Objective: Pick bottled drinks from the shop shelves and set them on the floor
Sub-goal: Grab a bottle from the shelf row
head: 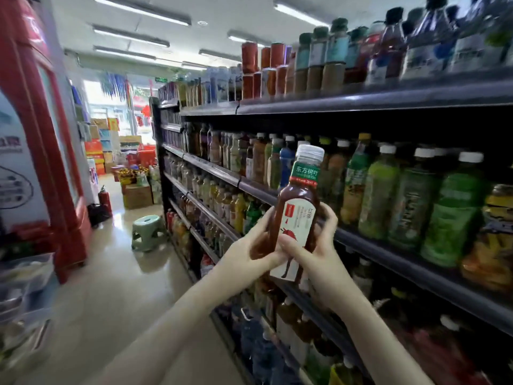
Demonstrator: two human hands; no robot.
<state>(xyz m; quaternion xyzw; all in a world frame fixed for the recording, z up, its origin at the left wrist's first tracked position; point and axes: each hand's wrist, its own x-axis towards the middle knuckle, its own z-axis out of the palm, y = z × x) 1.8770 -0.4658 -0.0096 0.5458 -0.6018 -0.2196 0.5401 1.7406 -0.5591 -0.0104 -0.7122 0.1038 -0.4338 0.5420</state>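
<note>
A glossy beige floor (111,287) lies open down the middle of the aisle, between a tall red drinks cooler (55,162) on the left and dark metal shelving (374,245) on the right. A pale green plastic stool (147,232) stands just beside the foot of the shelving. Brown cardboard boxes (137,195) and a red fire extinguisher (105,200) crowd the far end. Plastic drink bottles (380,195) stand shoulder to shoulder on the shelves. The left hand (249,245) and right hand (313,251) hold a red-brown tea bottle (297,215) in open air before the shelf edge.

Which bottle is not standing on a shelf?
The dark red tea bottle with the white label: the left hand and right hand grip it; all others stand on shelves.
</note>
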